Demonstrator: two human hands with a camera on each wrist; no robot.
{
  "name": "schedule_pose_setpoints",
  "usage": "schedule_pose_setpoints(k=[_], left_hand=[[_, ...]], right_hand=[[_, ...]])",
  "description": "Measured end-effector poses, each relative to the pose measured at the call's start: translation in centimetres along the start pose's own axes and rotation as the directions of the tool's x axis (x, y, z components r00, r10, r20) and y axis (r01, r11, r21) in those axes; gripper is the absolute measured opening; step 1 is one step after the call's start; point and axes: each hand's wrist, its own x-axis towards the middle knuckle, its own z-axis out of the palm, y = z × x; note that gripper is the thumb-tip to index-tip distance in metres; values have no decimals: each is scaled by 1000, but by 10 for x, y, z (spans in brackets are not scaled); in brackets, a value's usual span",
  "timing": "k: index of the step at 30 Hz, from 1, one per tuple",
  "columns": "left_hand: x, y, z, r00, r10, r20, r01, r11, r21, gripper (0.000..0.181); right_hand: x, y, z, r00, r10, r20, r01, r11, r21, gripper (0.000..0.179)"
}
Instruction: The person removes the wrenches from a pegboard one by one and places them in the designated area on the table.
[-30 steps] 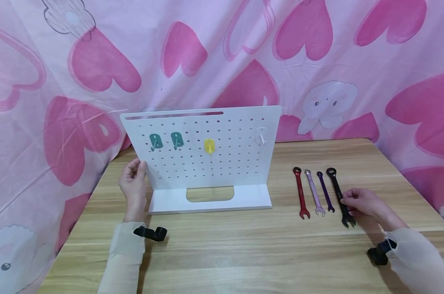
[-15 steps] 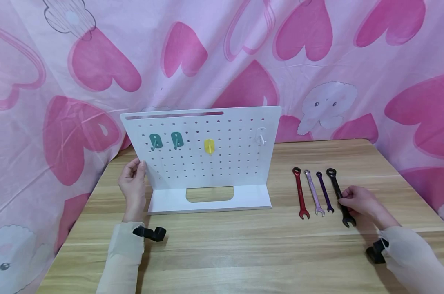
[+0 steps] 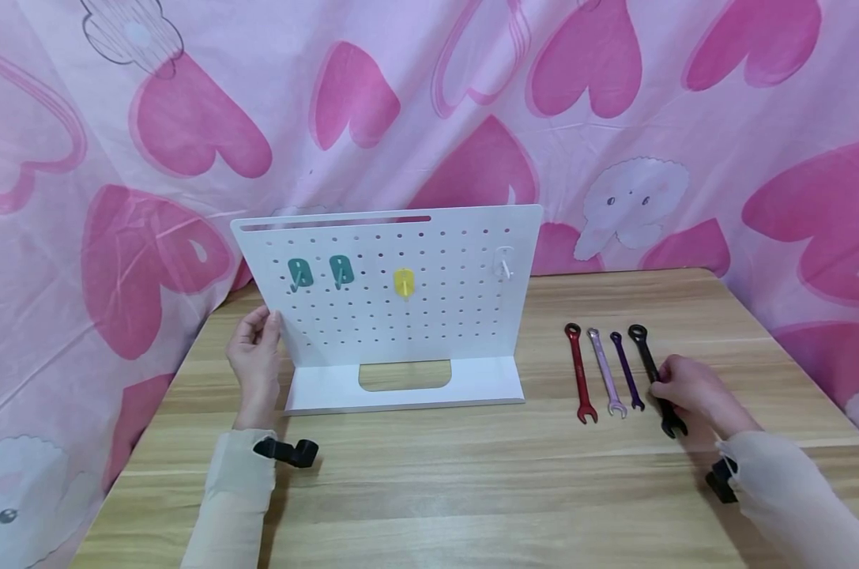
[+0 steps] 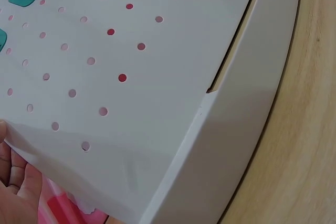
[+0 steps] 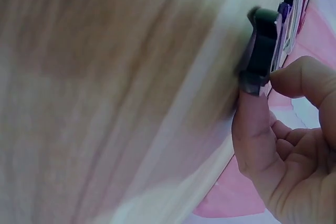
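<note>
A white pegboard stand [image 3: 457,316] stands upright on the table, with two green hooks [image 3: 341,270], a yellow hook [image 3: 404,282] and a white hook [image 3: 503,263] on it. My left hand [image 3: 255,356] pinches the board's left edge between thumb and fingers. At the right, my right hand [image 3: 699,393] pinches the black wrench [image 3: 646,353] around its handle; in the right wrist view the wrench's open end [image 5: 261,45] shows between thumb and finger. Left of it lie a small purple wrench [image 3: 627,371], a lilac wrench [image 3: 607,373] and a red wrench [image 3: 582,374], roughly parallel.
The wooden table [image 3: 472,490] carries everything, and its far edge runs behind the stand. A pink heart-patterned cloth [image 3: 365,103] hangs around the back and sides. Each wrist wears a small black camera [image 3: 287,452].
My right hand and forearm have shifted slightly left and turned a little at the black wrench, which has barely moved. The left hand keeps its hold on the pegboard.
</note>
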Motion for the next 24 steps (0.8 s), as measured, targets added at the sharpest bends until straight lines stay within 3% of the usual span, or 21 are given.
schedule_pose_setpoints(k=[15,20,24], left_hand=[[2,0,-3,1000,-8,26,7,999,34,25],[4,2,-5,998,0,58,-5,997,79,26],[6,4,-10,995,-33,96,29,999,38,30]], right_hand=[[2,-5,0,1000,-1,-8,1,998,-61,18],[2,-3,-1,1000,-18,1,18,999,-45,21],[2,2,-7,998,-57,7,57,997,-44,24]])
